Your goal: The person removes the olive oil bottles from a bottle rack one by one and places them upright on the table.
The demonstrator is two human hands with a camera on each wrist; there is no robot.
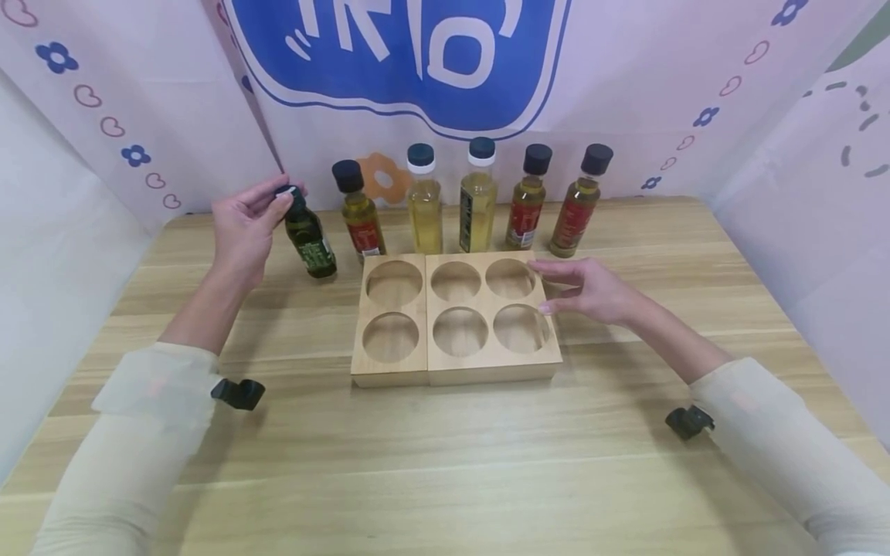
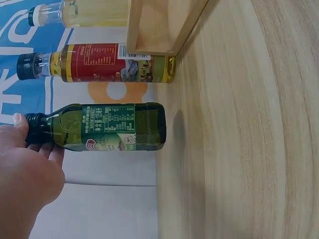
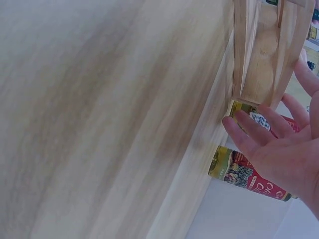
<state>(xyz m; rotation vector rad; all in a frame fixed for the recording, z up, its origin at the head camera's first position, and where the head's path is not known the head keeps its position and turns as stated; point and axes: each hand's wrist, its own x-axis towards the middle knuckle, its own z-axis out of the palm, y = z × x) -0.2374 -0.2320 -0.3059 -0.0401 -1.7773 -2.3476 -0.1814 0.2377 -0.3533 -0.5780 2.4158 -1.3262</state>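
Note:
My left hand [image 1: 243, 224] pinches the black cap of a dark green olive oil bottle [image 1: 310, 239], between thumb and fingers. The bottle tilts in the head view; in the left wrist view its base seems slightly apart from its shadow on the table. At the right end of a wooden rack [image 1: 426, 309] with several round holes, my right hand [image 1: 591, 292] touches the edge with its fingers fairly straight. The rack's holes hold nothing. In the right wrist view, spread fingers [image 3: 254, 127] lie beside the rack's end wall [image 3: 240, 50].
Behind the rack stand a red-labelled oil bottle [image 1: 361, 220], two clear bottles of pale yellow oil [image 1: 425, 208] [image 1: 478, 205], and two more red-labelled bottles [image 1: 526, 212] [image 1: 575, 216]. A printed cloth [image 1: 334, 139] hangs behind the wooden table [image 1: 445, 463].

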